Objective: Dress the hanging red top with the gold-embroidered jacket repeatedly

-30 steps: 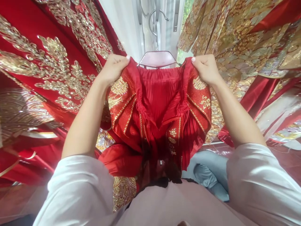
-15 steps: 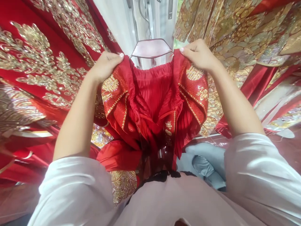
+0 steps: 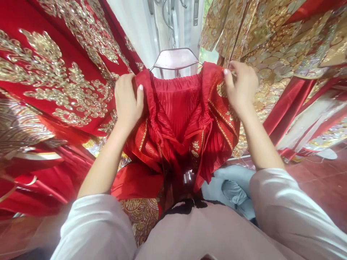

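A red pleated dress (image 3: 179, 112) with beaded gold trim hangs from a thin hanger (image 3: 177, 59), its neckline gathered and its lower part dark and hard to make out. My left hand (image 3: 128, 101) wraps the shoulder at the left, thumb on the front, the other fingers partly behind the cloth. At the opposite shoulder, my right hand (image 3: 240, 85) pinches the outer edge of the sleeve, fingers curled. Gold embroidery shows beside that hand. The hanger's hook rises toward a metal rail part above it.
Red cloth with gold sequins (image 3: 67, 83) hangs close on the left. Gold patterned garments (image 3: 273, 47) crowd the right side. Behind the hanger are pale panels (image 3: 132, 21). Reddish floor tiles (image 3: 320, 180) show at lower right, near a white disc-shaped base (image 3: 326, 154).
Both hands have slid from the shoulder tops outward and down along the sleeves. The left thumb now points upward. The dress and hanger sit slightly lower in view.
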### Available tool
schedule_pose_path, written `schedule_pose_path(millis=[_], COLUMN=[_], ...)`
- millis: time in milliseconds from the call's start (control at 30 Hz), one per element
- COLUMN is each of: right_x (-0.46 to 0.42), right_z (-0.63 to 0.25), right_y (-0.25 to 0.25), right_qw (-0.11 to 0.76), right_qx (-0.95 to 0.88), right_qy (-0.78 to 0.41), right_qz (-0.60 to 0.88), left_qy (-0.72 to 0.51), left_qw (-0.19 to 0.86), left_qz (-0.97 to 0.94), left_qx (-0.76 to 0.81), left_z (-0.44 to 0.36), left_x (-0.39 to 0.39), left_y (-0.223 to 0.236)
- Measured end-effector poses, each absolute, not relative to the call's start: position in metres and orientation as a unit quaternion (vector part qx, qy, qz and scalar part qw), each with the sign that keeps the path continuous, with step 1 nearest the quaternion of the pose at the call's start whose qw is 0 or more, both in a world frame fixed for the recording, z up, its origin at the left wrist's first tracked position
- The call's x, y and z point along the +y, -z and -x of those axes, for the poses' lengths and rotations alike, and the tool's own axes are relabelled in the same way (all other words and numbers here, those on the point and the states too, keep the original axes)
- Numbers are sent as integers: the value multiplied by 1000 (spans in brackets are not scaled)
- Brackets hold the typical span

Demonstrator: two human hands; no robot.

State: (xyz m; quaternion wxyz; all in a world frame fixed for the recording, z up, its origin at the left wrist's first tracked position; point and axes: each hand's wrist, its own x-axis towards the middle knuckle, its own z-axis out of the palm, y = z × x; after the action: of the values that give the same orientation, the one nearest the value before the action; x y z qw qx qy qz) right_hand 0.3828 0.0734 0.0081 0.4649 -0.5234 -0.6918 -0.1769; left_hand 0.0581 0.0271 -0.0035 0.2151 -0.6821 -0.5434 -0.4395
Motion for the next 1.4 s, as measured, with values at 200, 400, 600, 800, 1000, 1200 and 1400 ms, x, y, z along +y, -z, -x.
schedule_pose_path(millis=[200, 400, 600, 800, 1000, 1200, 1400], right_x=[-7, -6, 2, -28, -40, -34, -20], right_z=[-337, -274, -261, -254, -258, -256, -260], right_y=[147, 215, 221, 242, 243, 210, 155], right_qw=[434, 297, 315, 360, 402, 466, 547], right_qx=[-712, -730, -693, -626, -504, -384, -380], right_qy=[72, -182, -308, -463, -619, -667, -637], right_qz=[547, 588, 570, 514, 449, 436, 389], left_qy=[417, 187, 149, 123, 127, 111, 68], left_qw=[251, -16, -116, -218, -302, -293, -220], left_qz=[767, 835, 740, 725, 739, 745, 730], left_qx=[-418, -516, -645, -641, -588, -589, -643], left_z=[-69, -118, -136, -134, -135, -141, -143], left_x=[-32, -49, -39, -35, -35, -32, -31], left_y=[113, 206, 238, 263, 272, 272, 266])
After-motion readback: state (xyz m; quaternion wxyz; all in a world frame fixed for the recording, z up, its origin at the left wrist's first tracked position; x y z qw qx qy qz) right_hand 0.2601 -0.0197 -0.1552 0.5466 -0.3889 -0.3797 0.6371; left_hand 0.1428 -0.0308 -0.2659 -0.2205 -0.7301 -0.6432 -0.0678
